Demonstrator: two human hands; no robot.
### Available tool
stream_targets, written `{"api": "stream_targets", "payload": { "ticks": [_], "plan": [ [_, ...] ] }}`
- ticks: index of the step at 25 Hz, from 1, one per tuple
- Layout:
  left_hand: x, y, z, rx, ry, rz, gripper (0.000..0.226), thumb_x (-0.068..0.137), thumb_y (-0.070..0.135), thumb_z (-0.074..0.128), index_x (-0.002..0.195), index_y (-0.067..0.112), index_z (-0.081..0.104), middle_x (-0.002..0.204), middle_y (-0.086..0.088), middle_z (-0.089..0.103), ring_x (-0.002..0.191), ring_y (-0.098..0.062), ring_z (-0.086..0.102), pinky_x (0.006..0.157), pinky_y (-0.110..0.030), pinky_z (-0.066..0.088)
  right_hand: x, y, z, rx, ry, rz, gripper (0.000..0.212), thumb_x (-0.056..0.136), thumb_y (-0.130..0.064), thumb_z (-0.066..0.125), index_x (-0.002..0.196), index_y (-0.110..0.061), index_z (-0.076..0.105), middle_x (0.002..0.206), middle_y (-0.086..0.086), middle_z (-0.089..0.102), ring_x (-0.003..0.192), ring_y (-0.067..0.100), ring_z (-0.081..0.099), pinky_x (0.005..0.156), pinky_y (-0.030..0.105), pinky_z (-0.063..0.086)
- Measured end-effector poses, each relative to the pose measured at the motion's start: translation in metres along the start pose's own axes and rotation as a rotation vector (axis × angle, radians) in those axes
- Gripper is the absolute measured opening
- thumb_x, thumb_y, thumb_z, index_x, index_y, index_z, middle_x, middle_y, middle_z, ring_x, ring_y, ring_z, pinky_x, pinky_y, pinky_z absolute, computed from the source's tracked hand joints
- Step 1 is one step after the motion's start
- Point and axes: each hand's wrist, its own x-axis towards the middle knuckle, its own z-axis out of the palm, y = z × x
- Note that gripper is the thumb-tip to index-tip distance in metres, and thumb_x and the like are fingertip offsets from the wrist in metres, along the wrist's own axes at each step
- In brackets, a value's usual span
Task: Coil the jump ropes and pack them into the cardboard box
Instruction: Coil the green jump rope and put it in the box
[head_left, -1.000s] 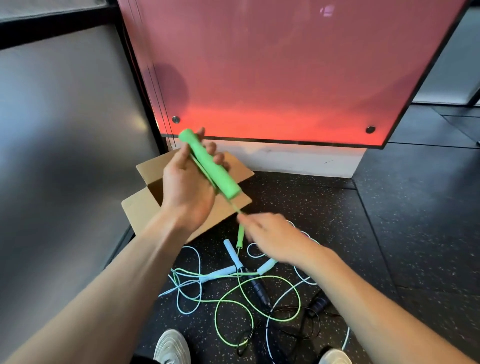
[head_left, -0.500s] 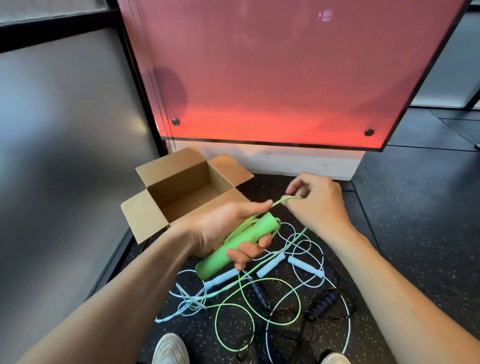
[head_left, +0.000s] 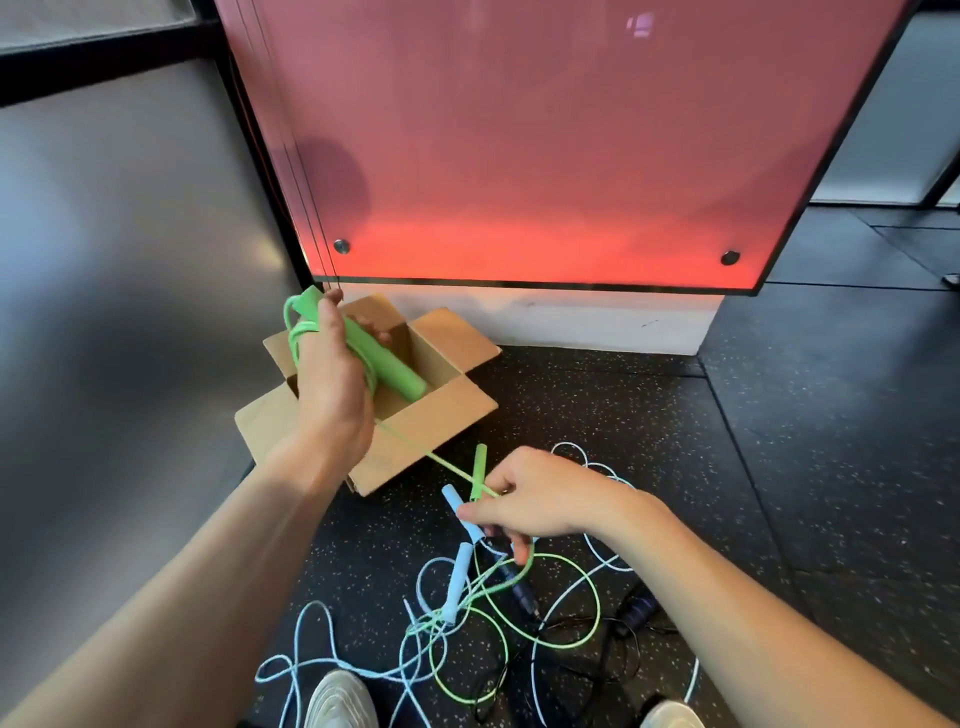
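At centre left, the thick green foam handle (head_left: 387, 366), with turns of its thin green cord (head_left: 436, 458), is being clenched in the left grip (head_left: 332, 384) just above the open brown cardboard box (head_left: 447, 415); nothing is being shown in the box's visible part, the rest being hidden by the hand. At lower centre the taut cord is being pinched by the right grip (head_left: 545, 499). Snagging is being risked: the loose green loops are lying tangled with the pale blue rope (head_left: 460, 571) and black rope (head_left: 639, 607) on the floor, so pulling could drag or knot them.

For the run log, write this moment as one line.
left hand: holds green handle plus coils | right hand: pinches green cord taut | box: open | blue rope, black rope: loose on floor
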Motion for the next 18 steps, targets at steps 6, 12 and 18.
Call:
{"api": "stream_targets", "payload": {
  "ticks": [6,12,18],
  "plan": [
    [-0.027,-0.022,-0.018,1.129,-0.695,-0.444,0.054,0.104,0.048,0.026,0.101,0.01,0.064,0.074,-0.007,0.06,0.061,-0.02,0.06,0.077,-0.045,0.053,-0.002,0.011,-0.035,0.199,0.664,-0.287,0.012,0.08,-0.029,0.08,0.071,-0.023,0.076,0.056,-0.004,0.061,0.051,0.001,0.045,0.053,0.016,0.036],
    [-0.047,0.003,0.005,0.465,-1.135,-1.035,0.066,0.095,0.064,0.029,0.08,0.007,0.059,0.051,-0.002,0.041,0.036,-0.013,0.04,0.049,-0.027,0.047,-0.015,0.026,-0.05,0.78,0.395,-0.5,0.026,0.088,0.005,0.069,0.106,-0.012,0.076,0.071,-0.013,0.067,0.065,-0.004,0.054,0.07,0.007,0.041],
    [-0.048,0.012,0.024,-0.463,-0.951,-0.966,0.046,0.103,0.046,0.027,0.093,0.009,0.053,0.068,-0.002,0.048,0.053,-0.013,0.039,0.068,-0.031,0.05,0.008,0.013,-0.022,0.348,0.56,-0.342,0.029,0.102,-0.037,0.055,0.08,-0.026,0.07,0.057,-0.008,0.059,0.05,0.004,0.048,0.054,0.024,0.037]
  ]
}}
